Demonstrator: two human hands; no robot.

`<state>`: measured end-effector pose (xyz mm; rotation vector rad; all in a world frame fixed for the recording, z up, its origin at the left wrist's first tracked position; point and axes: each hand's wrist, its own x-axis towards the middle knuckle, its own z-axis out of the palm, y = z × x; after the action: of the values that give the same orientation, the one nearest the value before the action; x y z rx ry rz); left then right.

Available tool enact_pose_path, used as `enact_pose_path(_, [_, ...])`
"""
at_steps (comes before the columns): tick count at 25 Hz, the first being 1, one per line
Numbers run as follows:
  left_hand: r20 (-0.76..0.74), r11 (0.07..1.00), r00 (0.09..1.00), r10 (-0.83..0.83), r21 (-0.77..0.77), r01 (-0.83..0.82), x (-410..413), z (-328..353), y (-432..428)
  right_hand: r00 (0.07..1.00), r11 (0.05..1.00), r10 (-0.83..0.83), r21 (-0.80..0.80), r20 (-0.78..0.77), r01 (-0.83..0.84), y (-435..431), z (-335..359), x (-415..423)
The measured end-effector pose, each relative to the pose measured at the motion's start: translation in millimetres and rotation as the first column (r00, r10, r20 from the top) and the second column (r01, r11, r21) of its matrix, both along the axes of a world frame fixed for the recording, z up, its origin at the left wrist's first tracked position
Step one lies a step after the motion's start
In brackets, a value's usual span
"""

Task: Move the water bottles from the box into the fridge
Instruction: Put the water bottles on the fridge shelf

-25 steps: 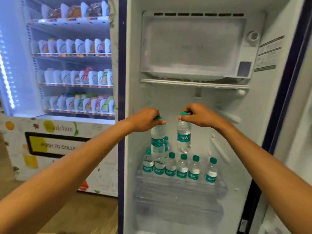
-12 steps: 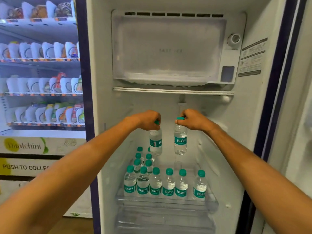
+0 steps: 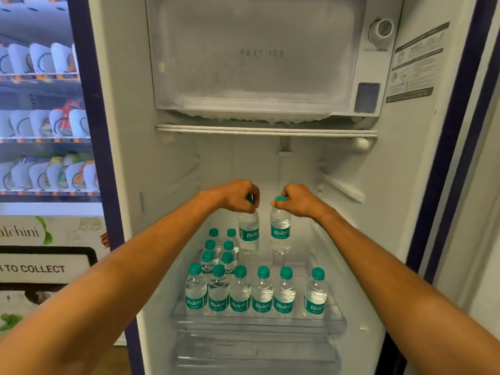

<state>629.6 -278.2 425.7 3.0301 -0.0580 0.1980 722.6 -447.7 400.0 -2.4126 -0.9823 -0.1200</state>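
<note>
The open fridge [image 3: 405, 212] held rows of bottles on its shelf [image 3: 335, 318]. Each hand, left hand [image 3: 238, 196] and right hand [image 3: 295, 198], pinched a capped bottle, left bottle [image 3: 249, 234] and right bottle [image 3: 280, 234], hanging upright at six o'clock beneath it, over the bare rear shelf.

Left hand [image 3: 238, 196] hides most of held bottle's cap [image 3: 251, 201]; rear bottles [image 3: 219, 246] (below-left of grip) overlap, count unclear; vending machine [image 3: 46, 131] cut off at frame edge.

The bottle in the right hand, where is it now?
In the head view, that bottle hangs inside the fridge, right of the left hand's bottle, above the back of the shelf.
</note>
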Motion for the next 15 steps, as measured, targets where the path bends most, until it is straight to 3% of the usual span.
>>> enact_pose_path(15, [-0.231, 0.999, 0.972, -0.039, 0.009, 0.042, 24, -96, 14, 0.981, 0.994, -0.031, -0.105, -0.189, 0.012, 19, -103, -1])
